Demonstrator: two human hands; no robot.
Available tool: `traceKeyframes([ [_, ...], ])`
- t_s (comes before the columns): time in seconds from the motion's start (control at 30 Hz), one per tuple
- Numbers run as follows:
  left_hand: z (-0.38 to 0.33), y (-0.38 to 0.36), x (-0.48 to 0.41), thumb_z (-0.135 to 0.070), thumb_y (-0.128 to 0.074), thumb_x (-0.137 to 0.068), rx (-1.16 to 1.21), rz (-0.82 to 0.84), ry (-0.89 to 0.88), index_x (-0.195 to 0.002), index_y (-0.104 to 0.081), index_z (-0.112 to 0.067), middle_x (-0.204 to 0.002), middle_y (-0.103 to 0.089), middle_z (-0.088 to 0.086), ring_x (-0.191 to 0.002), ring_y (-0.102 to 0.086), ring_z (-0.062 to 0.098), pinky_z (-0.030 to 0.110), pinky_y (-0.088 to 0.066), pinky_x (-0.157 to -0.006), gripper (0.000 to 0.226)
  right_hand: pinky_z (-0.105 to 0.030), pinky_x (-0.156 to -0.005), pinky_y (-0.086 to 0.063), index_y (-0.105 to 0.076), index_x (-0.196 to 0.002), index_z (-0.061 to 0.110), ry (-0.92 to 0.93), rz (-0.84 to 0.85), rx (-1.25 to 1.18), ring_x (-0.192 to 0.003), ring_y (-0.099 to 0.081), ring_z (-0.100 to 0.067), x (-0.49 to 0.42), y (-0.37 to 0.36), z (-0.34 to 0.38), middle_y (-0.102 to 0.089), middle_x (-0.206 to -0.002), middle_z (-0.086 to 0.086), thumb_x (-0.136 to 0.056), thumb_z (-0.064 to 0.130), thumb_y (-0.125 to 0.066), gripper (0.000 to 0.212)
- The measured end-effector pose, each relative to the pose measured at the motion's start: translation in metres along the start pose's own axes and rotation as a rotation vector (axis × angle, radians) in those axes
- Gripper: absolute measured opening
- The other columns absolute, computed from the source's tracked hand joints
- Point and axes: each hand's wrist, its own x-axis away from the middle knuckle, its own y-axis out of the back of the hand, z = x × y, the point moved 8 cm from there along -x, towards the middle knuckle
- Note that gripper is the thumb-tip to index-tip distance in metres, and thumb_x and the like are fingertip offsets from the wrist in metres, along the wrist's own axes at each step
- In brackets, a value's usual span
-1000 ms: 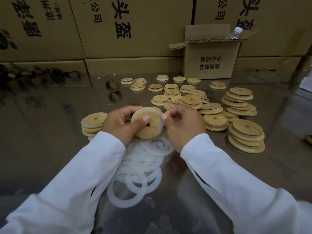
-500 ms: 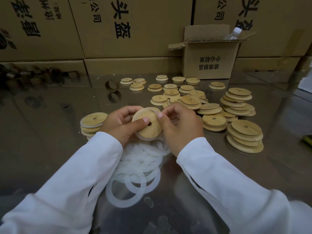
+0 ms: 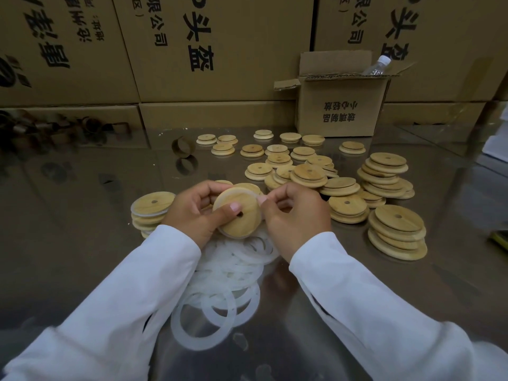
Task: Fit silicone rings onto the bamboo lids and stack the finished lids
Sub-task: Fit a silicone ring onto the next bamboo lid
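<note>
My left hand [image 3: 192, 213] grips a round bamboo lid [image 3: 242, 221] with a centre hole, thumb across its face. A translucent silicone ring runs round the lid's rim, and my right hand [image 3: 297, 215] pinches that ring at the lid's upper right edge. Under my hands lies a heap of loose white silicone rings [image 3: 228, 276]. A short stack of lids with rings [image 3: 149, 209] stands just left of my left hand. Bare bamboo lids [image 3: 395, 232] lie in piles to the right and behind.
The work surface is a shiny metal table [image 3: 82, 243]. A small open cardboard box [image 3: 341, 105] with a plastic bottle [image 3: 378, 66] stands at the back right. Large cartons [image 3: 220, 50] wall the back. Cardboard tape cores [image 3: 182, 146] lie at the back left.
The lid has turned a little in my left hand. My right hand has shifted its pinch along the rim toward the top as the ring goes round the edge.
</note>
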Motion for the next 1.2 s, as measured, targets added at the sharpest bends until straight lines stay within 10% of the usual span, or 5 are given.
traceKeyframes([
  [0.33,0.01,0.005,-0.001,-0.001,-0.061,-0.077,0.179,-0.057,0.126,-0.092,-0.064,-0.01,-0.076,-0.07,0.004,-0.066,-0.068,0.013,0.026,-0.057,-0.059,0.018,-0.008,-0.057,-0.039,-0.059,-0.068,0.026,-0.02,0.068,-0.103,-0.072,-0.059,-0.001,0.0,-0.007,0.0,-0.065,-0.074,0.011,-0.083,0.025,-0.065,0.016],
  [0.57,0.006,0.005,-0.001,-0.019,-0.068,-0.06,0.109,-0.069,0.069,-0.088,-0.065,-0.016,-0.082,-0.069,0.007,-0.073,-0.067,0.018,0.035,-0.057,-0.067,0.028,-0.04,-0.073,-0.058,-0.063,-0.065,0.022,-0.222,0.061,-0.209,-0.072,-0.065,-0.016,-0.002,-0.009,-0.015,-0.068,-0.068,0.001,-0.081,0.021,-0.066,0.017],
  [0.9,0.004,0.01,0.0,-0.026,-0.069,-0.058,0.076,-0.074,0.046,-0.086,-0.066,-0.021,-0.075,-0.071,-0.001,-0.074,-0.068,0.018,0.04,-0.055,-0.071,0.03,-0.016,-0.065,-0.042,-0.066,-0.072,0.025,-0.113,0.079,-0.141,-0.08,-0.059,-0.006,0.002,-0.006,-0.003,-0.066,-0.08,0.01,-0.083,0.024,-0.064,0.011],
  [1.2,0.004,0.009,0.001,-0.026,-0.068,-0.057,0.085,-0.072,0.057,-0.088,-0.065,-0.019,-0.082,-0.069,0.005,-0.078,-0.067,0.022,0.042,-0.055,-0.073,0.032,-0.038,-0.083,-0.054,-0.064,-0.078,0.024,-0.172,0.124,-0.178,-0.08,-0.066,-0.019,0.001,-0.012,-0.008,-0.069,-0.076,-0.002,-0.085,0.019,-0.062,0.009],
])
